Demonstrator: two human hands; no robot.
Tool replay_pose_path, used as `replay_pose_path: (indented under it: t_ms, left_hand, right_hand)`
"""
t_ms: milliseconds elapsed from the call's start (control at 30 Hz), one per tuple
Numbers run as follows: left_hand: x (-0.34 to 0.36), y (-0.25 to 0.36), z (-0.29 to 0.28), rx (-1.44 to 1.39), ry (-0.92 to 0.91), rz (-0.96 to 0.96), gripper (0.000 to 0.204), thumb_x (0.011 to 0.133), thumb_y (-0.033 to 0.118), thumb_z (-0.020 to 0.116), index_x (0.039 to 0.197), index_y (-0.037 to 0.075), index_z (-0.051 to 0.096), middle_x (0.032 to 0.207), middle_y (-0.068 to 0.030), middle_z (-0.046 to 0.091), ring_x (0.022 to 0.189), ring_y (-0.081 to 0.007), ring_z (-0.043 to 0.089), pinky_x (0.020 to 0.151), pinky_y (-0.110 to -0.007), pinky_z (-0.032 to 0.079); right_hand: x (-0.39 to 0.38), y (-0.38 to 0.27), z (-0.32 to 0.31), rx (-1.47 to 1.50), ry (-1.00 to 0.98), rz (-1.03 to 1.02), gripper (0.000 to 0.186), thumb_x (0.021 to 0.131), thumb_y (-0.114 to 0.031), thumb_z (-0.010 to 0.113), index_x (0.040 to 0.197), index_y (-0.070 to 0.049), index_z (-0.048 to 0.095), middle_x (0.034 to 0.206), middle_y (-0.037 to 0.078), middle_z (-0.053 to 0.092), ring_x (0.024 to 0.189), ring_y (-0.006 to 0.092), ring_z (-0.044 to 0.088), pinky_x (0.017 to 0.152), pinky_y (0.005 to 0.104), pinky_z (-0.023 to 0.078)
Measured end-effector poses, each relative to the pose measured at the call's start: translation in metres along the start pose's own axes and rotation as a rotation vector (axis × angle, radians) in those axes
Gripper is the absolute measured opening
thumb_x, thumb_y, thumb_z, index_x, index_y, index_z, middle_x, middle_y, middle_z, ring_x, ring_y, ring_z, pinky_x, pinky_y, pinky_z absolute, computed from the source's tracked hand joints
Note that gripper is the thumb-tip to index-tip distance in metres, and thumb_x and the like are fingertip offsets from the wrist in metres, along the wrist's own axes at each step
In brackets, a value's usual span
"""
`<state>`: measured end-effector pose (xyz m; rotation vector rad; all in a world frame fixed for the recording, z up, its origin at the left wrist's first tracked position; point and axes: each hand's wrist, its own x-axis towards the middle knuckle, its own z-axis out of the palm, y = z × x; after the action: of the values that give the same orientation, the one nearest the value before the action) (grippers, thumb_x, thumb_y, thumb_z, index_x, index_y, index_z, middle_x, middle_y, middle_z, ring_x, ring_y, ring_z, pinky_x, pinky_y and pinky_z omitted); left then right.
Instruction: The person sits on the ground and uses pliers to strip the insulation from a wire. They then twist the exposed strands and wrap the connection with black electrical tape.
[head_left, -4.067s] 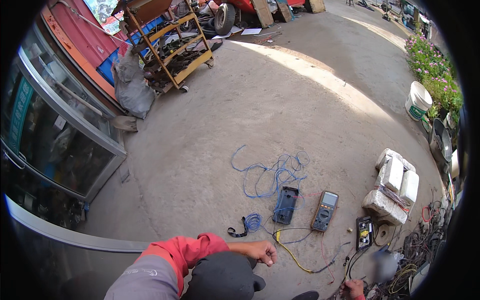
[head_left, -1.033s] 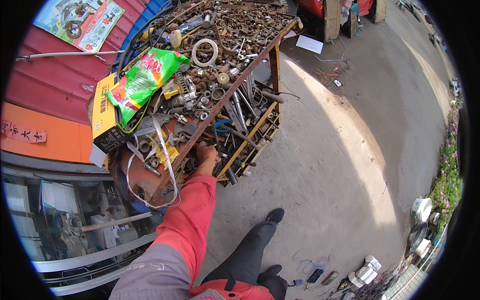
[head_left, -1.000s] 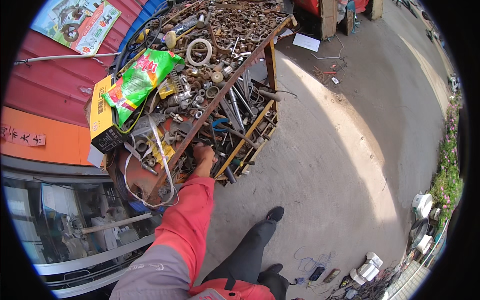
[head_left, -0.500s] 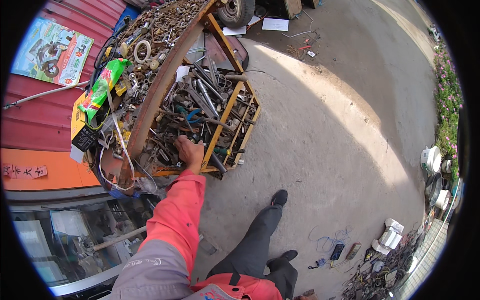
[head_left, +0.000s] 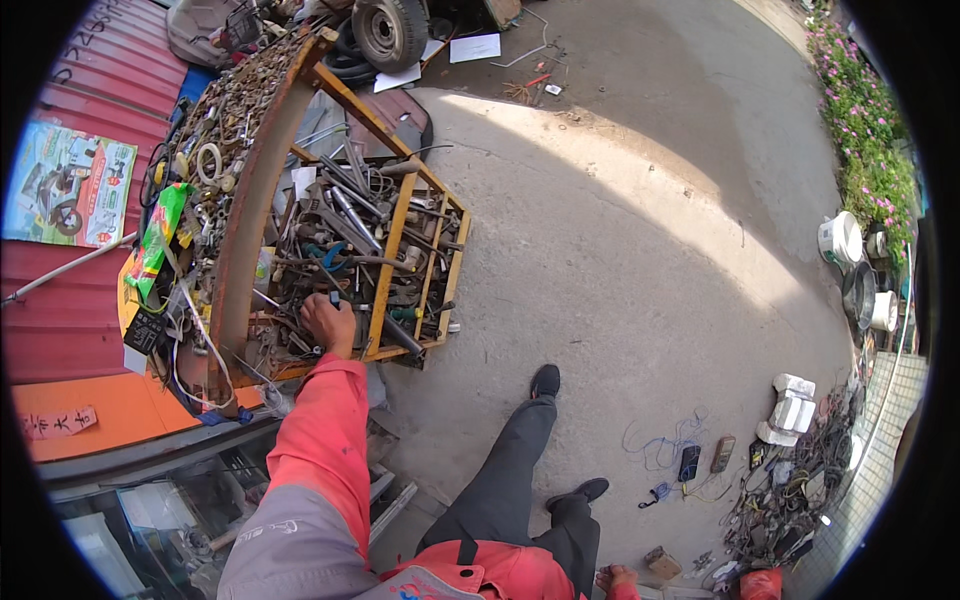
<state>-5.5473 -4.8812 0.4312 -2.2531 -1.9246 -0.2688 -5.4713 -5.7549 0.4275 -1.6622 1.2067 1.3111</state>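
1. Rack point(head_left: 362, 108): biggest thing, stands by the red wall point(head_left: 105, 100). Prob. tiered so small hardware sits up top, longer tools below.
2. Top tray point(head_left: 262, 180): heaped w/ loose bolts point(head_left: 238, 112); raised rusty rim likely keeps them from rolling off.
3. Mid tray point(head_left: 391, 265): the tools all lie in here, jumbled; yellow outer rim seems to hold the pile in.
4. Yellow box point(head_left: 128, 292) + green packet point(head_left: 160, 235): at top tray's wall side, toward its near corner, prob. parked there to stay off the tools.
5. Long shiny bar point(head_left: 357, 222): mid tray, toward far end, roughly along outer rim, prob. b/c it's too long to lie across.
6. L hand point(head_left: 330, 322): over mid tray's near end, back up, fingers curled down, prob. so they get in btwn tools. Grip looks narrow; can't tell if it has anything.
7. R hand point(head_left: 616, 577): bottom of view, well apart from rack, near a brown block point(head_left: 662, 563). Grip: can't tell.
8. Dark tube point(head_left: 404, 338): juts past mid tray's outer rim by the near corner, prob. for lack of room.
9. Blue-handled pliers point(head_left: 328, 258): mid tray, just beyond L hand.
10. Small dark piece point(head_left: 335, 298): at L hand's fingertips; held or just lying there, can't tell.
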Motion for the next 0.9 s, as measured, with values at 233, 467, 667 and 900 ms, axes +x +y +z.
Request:
replay_pose_path:
  t_ms: [233,467,667,900]
  left_hand:
    - [-0.083,0.048,-0.044,-0.269,-0.092,0.286,0.033,0.085,0.021,0.072,0.101,-0.005,0.059,0.117,-0.0185,0.055,0.114,-0.0379,0.049,0.096,-0.048,0.039]
    - [-0.258,0.116,-0.100,-0.607,-0.641,0.461,0.031,0.085,0.017,0.074,0.095,-0.004,0.054,0.099,-0.0130,0.054,0.084,-0.0236,0.053,0.077,-0.035,0.045]
    - [-0.412,0.149,-0.160,-0.606,-0.802,0.793,0.034,0.077,0.014,0.080,0.091,-0.002,0.053,0.106,-0.0123,0.056,0.081,-0.0196,0.053,0.074,-0.032,0.047]
    - [-0.592,0.216,-0.231,-0.430,-1.019,0.859,0.032,0.076,0.015,0.081,0.090,-0.002,0.057,0.101,-0.0126,0.059,0.080,-0.0199,0.059,0.073,-0.031,0.049]
  right_hand:
    - [-0.022,0.026,0.010,0.100,0.202,0.041,0.013,0.088,-0.008,0.059,0.088,0.004,0.066,0.079,0.016,0.069,0.063,0.0246,0.068,0.054,0.0348,0.059]
    - [0.015,0.120,-0.011,-0.251,0.386,-0.096,0.044,0.082,-0.038,0.065,0.094,0.003,0.074,0.093,0.023,0.072,0.089,0.0352,0.070,0.084,0.0419,0.054]
    - [0.014,0.142,-0.065,-0.373,0.405,-0.202,0.042,0.083,-0.041,0.062,0.092,-0.002,0.074,0.095,0.022,0.071,0.096,0.0400,0.067,0.088,0.0470,0.051]
    - [0.049,0.235,-0.144,-0.074,0.400,-0.227,0.036,0.083,-0.035,0.063,0.094,-0.003,0.073,0.101,0.023,0.070,0.100,0.0395,0.066,0.089,0.0463,0.051]
